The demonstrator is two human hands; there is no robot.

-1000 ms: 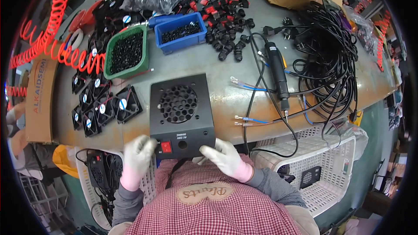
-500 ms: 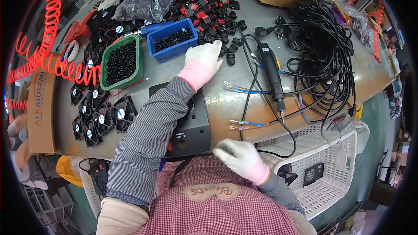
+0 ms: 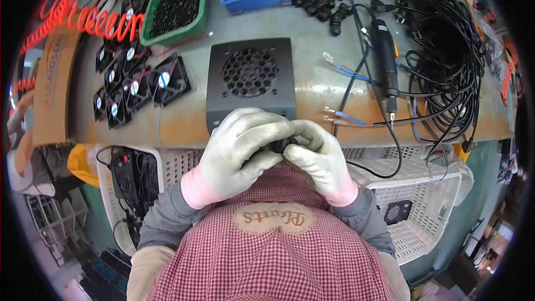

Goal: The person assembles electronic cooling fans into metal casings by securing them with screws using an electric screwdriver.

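Head view: left hand [image 3: 237,147] and right hand [image 3: 319,159] curl fingers around a dark part [image 3: 280,145], seemingly unattached, near the box [image 3: 251,78]; loose fans [image 3: 135,89] lie left of the box.

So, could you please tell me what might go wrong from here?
The small dark part between the left hand and right hand could slip and drop. A black cable loops down over the edge of the table and might snag the right sleeve.
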